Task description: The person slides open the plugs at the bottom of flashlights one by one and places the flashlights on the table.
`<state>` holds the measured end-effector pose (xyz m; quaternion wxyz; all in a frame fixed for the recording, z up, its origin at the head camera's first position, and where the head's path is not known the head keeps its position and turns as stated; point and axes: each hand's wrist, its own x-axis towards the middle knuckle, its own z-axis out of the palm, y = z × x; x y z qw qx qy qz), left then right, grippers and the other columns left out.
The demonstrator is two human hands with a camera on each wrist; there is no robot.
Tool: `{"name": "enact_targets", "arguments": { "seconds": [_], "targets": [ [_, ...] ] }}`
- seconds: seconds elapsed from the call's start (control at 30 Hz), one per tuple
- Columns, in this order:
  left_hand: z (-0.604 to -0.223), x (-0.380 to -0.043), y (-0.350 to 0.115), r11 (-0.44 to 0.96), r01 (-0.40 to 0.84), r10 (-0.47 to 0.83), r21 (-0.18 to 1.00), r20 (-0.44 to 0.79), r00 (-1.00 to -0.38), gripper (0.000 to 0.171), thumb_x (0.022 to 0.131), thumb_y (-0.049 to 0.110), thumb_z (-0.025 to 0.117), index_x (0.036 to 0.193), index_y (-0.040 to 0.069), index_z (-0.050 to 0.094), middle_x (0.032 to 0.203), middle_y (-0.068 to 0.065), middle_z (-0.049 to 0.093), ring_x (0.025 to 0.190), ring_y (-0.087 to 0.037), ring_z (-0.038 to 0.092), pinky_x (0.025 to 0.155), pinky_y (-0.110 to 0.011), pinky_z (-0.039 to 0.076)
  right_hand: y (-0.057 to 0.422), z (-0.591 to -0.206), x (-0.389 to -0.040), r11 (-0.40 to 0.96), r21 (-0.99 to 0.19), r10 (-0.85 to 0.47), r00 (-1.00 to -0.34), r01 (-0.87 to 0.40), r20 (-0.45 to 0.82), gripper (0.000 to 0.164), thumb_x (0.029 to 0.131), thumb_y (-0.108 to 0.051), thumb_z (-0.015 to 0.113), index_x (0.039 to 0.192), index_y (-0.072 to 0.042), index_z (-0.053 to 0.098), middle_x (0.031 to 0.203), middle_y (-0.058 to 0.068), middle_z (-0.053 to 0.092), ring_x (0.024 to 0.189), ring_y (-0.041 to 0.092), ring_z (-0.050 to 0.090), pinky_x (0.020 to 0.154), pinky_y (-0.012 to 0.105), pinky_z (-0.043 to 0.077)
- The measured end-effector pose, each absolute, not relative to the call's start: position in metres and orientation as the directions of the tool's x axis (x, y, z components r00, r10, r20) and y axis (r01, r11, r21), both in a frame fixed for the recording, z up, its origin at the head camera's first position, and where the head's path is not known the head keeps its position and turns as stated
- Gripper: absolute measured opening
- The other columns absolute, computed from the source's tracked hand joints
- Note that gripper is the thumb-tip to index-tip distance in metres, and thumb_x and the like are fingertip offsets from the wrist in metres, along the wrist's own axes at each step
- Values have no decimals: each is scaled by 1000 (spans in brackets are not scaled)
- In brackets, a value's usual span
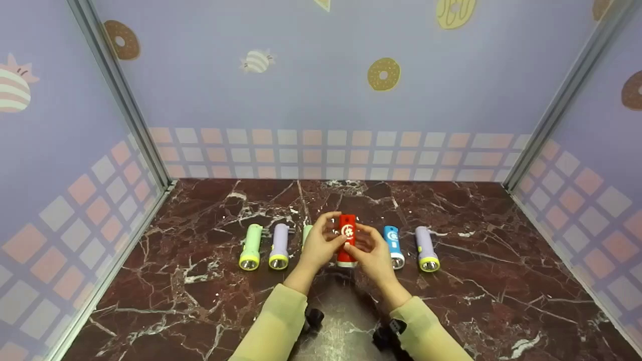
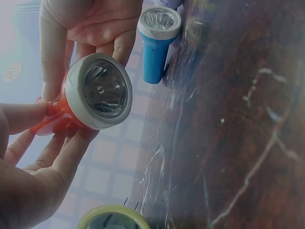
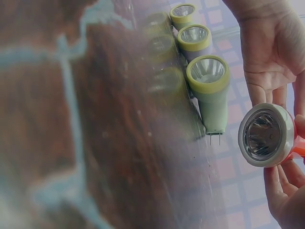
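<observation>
Both hands hold a red flashlight [image 1: 347, 224] with a white head ring, raised above the table. The left hand [image 1: 321, 246] grips it from the left, its thumb on the front face. From the right, the right hand [image 1: 373, 256] pinches the body, thumb near the small white switch. In the left wrist view the lens of the red flashlight [image 2: 107, 90] faces the camera, the left hand [image 2: 43, 179] below and the right hand [image 2: 90, 26] above. The right wrist view shows its head [image 3: 264, 135] between the left hand [image 3: 269, 52] and right hand [image 3: 290, 200].
On the dark red marbled table [image 1: 200, 311] several flashlights lie in a row: green [image 1: 252, 245], purple [image 1: 279, 245] and a partly hidden green one [image 1: 307, 231] at left; blue [image 1: 392, 245] and purple [image 1: 426, 248] at right. Patterned panels [image 1: 321, 100] enclose the back and sides.
</observation>
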<state>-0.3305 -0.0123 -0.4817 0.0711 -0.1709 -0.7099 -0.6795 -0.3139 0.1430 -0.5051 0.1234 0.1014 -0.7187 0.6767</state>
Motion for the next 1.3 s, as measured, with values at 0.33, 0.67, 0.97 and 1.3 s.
{"name": "enact_targets", "arguments": {
  "seconds": [0.33, 0.67, 0.97, 1.3],
  "targets": [
    [-481, -331, -13, 26, 335, 152, 942, 328, -932, 49, 90, -1, 70, 137, -2, 53, 118, -32, 65, 98, -42, 72, 84, -40, 62, 142, -506, -313, 79, -949, 27, -951, -306, 308, 54, 87, 3, 76, 136, 10, 55, 123, 33, 68, 111, 42, 70, 92, 30, 60],
    [-480, -332, -15, 56, 350, 91, 935, 345, -934, 44, 93, 7, 72, 134, 0, 58, 117, -29, 69, 96, -38, 73, 82, -40, 62, 139, -507, -310, 80, -955, 9, -958, -285, 286, 54, 88, 1, 77, 137, 8, 55, 122, 31, 69, 111, 40, 70, 92, 30, 60],
    [-479, -333, -19, 49, 303, 78, 952, 299, -951, 49, 91, 10, 76, 136, 1, 57, 122, -29, 69, 104, -38, 71, 90, -42, 61, 134, -506, -306, 64, -968, 13, -970, -243, 244, 55, 86, 0, 78, 137, 4, 58, 122, 27, 70, 108, 29, 70, 89, 21, 56],
    [-479, -335, -18, 54, 318, 66, 947, 314, -947, 46, 91, 2, 74, 132, -8, 57, 124, -32, 68, 115, -43, 66, 98, -51, 56, 132, -507, -305, 50, -971, 6, -972, -233, 234, 54, 86, 1, 77, 137, 3, 58, 123, 28, 70, 104, 24, 70, 89, 21, 57]
  ]
}}
